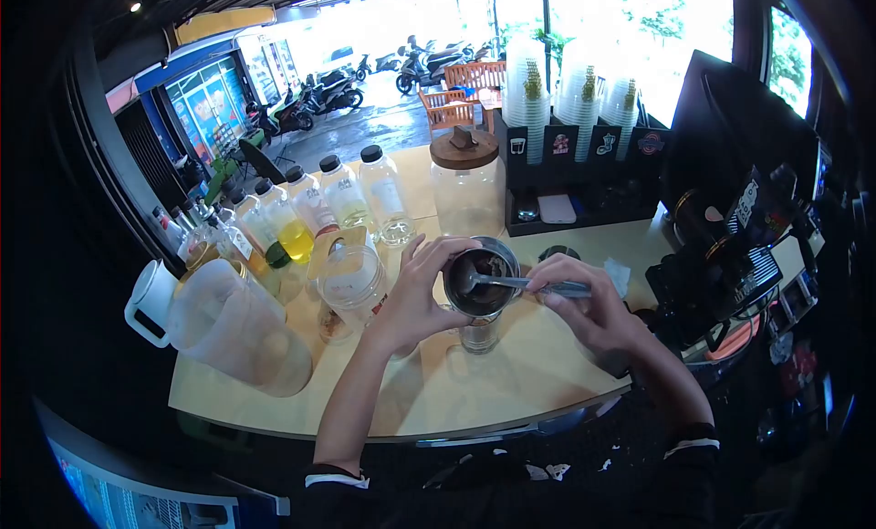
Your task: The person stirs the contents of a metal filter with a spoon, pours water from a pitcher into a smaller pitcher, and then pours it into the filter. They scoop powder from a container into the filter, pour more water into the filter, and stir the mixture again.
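My left hand [422,296] is wrapped round a metal cup [481,301], which is tilted so that its open mouth faces me. Dark contents show inside the cup. The fingers of my right hand [584,303] grip the handle of a metal spoon [511,281], and its bowl is inside the cup. Directly below the cup stands a small clear glass [479,335], partly hidden by it. Left of my left hand is a clear jar [351,278].
A large plastic pitcher [239,328] stands at the left of the counter [429,410]. Capped bottles [342,196] line the far edge, beside a wooden-lidded jar [468,187]. Stacked cups [527,95] rise from a black rack [584,182]. Dark equipment [730,264] is at the right.
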